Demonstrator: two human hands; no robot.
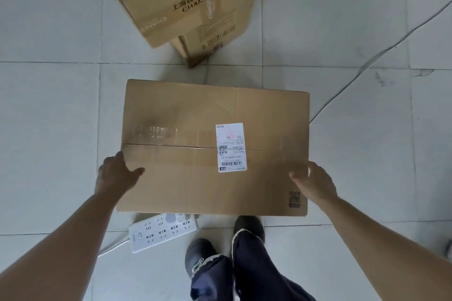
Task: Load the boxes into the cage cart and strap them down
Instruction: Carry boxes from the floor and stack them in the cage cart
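Observation:
A wide brown cardboard box [195, 129] with a white shipping label fills the middle of the view, above the tiled floor. My left hand [115, 173] grips its left side, thumb lying on the top face. My right hand [315, 183] grips the right side the same way, fingers wrapped over the edge. Beyond it stands a stack of two more cardboard boxes [186, 0] with printed lettering. No cage cart or strap is in view.
A white power strip [159, 232] lies on the floor under the box's near edge, its cable running left. A thin cable [381, 54] crosses the tiles at the right. My two feet [220, 244] stand just behind the box.

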